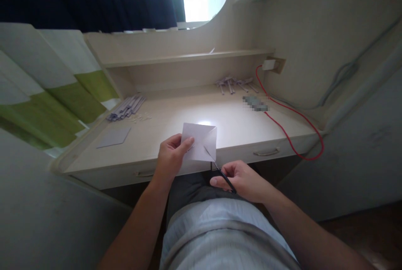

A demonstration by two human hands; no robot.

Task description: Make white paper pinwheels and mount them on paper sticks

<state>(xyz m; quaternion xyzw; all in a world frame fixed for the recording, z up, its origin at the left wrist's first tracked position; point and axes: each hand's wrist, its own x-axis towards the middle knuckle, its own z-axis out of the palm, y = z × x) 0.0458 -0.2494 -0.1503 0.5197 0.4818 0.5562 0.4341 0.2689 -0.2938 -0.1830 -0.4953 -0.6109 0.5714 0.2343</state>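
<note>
While your left hand (pixel 171 157) pinches the folded paper (pixel 201 142) by its left edge, thumb on the near face and fingers curled behind, the sheet hangs just over the front edge of the desk (pixel 238 131), above your lap. Your right hand (pixel 241 180) is closed around the handles of the scissors (pixel 220 171), and the blades run from that hand toward eleven o'clock, their tip touching or already inside the paper's lower edge; whether the blades are parted at the tip is too small to tell.

The relation that matters is this: the paper lies at about ten to eleven o'clock from your right hand, close by, and the scissors' long axis points along that same line, up into the sheet from its bottom edge. A crease seems to run across the paper from its right corner toward the middle, and the blade line sits near it, though I cannot say whether they coincide. Your left hand is the one on the paper; the right reaches it only through the blades.

Farther out on the desk, a flat grey sheet (pixel 114 136) lies at ten o'clock from your left hand, a heap of paper strips (pixel 127 108) beyond it, another cluster of rolled strips (pixel 234 84) at one o'clock near the back, and a red cable (pixel 292 136) trails off the right side.
</note>
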